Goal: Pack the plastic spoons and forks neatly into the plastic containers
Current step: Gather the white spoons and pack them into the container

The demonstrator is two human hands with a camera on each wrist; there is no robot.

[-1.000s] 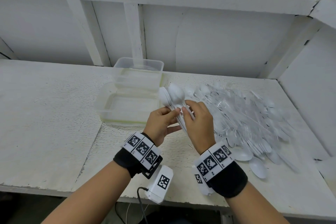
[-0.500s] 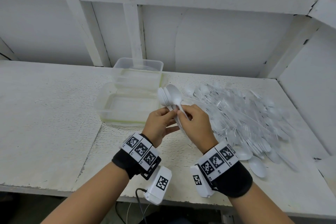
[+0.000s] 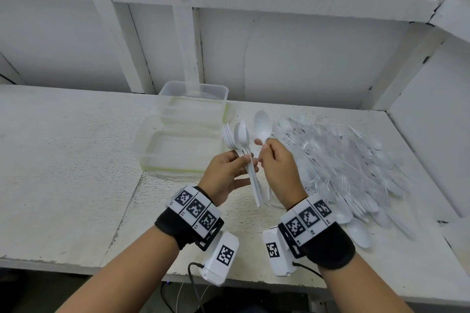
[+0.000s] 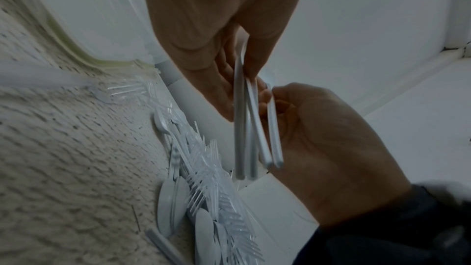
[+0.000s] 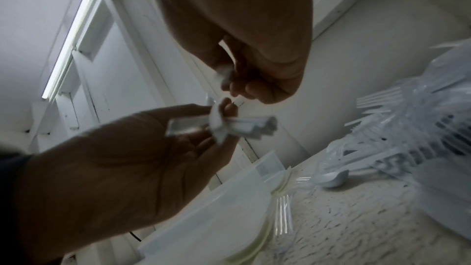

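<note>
Change since earlier: right hand has lifted one spoon clear of the bundle.
Left hand: fingers curled round the bundle's handles.
Right fingers: pinching the spoon's neck.
Containers: just behind the hands, nothing in them.
Doing it well: nest bowl into bowl, handles aligned, before lowering.

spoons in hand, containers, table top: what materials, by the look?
Spoon in the right hand: opaque white plastic, smooth with a slight sheen, thin moulded handle. Containers: clear, faintly yellowed plastic; the table shows through the walls. Table top: white-painted, rough and pitted, cracked; possibly board or plaster, can't tell.
</note>
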